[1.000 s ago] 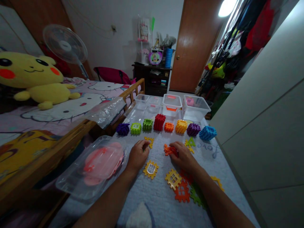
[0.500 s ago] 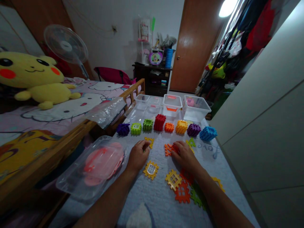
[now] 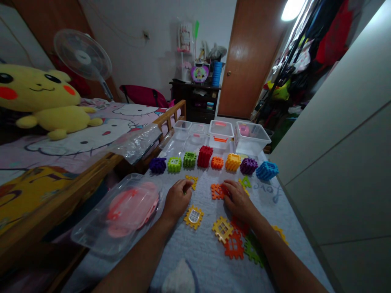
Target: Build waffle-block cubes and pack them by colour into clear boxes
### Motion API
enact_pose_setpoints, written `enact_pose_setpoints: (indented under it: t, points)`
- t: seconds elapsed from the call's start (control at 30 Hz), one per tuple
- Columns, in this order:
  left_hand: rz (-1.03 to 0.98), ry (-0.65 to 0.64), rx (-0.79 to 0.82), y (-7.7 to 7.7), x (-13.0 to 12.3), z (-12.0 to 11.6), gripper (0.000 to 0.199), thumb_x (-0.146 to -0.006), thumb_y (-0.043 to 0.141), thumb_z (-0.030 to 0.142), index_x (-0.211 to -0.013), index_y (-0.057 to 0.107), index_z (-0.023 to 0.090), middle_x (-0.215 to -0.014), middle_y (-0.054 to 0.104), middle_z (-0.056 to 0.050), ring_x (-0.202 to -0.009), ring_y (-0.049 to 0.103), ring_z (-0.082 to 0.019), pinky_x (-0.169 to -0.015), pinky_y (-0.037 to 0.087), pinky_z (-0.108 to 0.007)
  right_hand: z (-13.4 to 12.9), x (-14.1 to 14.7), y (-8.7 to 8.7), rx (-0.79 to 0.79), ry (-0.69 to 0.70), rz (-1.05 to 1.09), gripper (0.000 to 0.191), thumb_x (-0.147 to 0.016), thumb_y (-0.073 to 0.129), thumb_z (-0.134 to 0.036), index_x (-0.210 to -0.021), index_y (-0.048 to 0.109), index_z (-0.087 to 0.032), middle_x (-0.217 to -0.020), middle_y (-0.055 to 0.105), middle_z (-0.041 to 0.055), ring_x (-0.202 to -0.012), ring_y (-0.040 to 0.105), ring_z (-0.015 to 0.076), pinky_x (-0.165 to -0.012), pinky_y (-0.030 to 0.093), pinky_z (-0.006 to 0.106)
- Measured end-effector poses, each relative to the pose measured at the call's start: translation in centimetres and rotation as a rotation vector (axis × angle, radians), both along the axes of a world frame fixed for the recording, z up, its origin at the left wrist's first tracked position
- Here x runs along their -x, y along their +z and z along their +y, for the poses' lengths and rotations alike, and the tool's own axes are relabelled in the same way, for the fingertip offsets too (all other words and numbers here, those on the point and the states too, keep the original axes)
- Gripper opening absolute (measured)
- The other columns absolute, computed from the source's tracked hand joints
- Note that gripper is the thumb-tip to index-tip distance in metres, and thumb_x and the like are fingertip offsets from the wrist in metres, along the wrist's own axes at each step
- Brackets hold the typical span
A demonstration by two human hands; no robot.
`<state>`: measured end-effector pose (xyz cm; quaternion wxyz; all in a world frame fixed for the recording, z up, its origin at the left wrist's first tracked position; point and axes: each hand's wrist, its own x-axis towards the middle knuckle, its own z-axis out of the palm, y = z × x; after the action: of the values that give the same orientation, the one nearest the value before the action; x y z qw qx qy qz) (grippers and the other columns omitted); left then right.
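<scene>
My left hand (image 3: 177,199) rests on the cloth with its fingers curled together. A speck of green shows at its fingertips, but I cannot make out the piece. Just beyond it lies a yellow toothed tile (image 3: 192,181), partly covered by the fingers. The bent fingers of my right hand (image 3: 240,200) grip the right edge of an orange interlocking tile (image 3: 216,191). A green tile (image 3: 246,182) lies beyond that hand. Nearer me are a yellow window tile (image 3: 194,217), a pale-yellow window tile (image 3: 222,229), an orange-red window tile (image 3: 234,245) and a green tile (image 3: 253,250) partly under my forearm.
Colour-sorted tile stacks, including a red stack (image 3: 205,156) and a blue stack (image 3: 267,170), stand in a row. Behind are clear plastic boxes (image 3: 252,140). A clear lid (image 3: 91,232) lies left, beside a wooden bed rail (image 3: 100,171). A white cabinet (image 3: 336,162) borders the right.
My right hand has drawn slightly to the right, and more of the orange tile shows. My left hand keeps its place. The view has shifted slightly.
</scene>
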<state>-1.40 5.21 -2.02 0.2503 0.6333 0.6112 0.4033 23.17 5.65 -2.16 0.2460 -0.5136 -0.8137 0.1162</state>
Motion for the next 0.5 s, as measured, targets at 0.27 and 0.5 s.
enact_pose_setpoints:
  t: [0.27,0.5]
  points:
    - [0.003,0.002,0.010,0.0,-0.1,0.0,0.024,-0.077,0.050,0.013,-0.094,0.067,0.017,-0.094,0.069,-0.005,-0.089,0.065,-0.019,-0.085,0.051,-0.033,-0.1,0.0,-0.2,0.014,0.000,0.009,0.039,-0.084,0.047,-0.016,-0.121,0.059,-0.015,-0.127,0.059,0.0153,-0.117,0.055,0.0254,-0.102,0.043,0.044]
    - [0.019,-0.006,0.017,-0.2,0.0,0.1,0.024,-0.078,0.050,0.014,-0.094,0.067,0.017,-0.096,0.069,-0.006,-0.090,0.065,-0.020,-0.086,0.051,-0.033,0.5,-2.2,1.9,0.027,-0.031,0.174,0.036,-0.083,0.048,-0.019,-0.115,0.061,-0.018,-0.121,0.062,0.0138,-0.103,0.063,0.0235,-0.085,0.054,0.041]
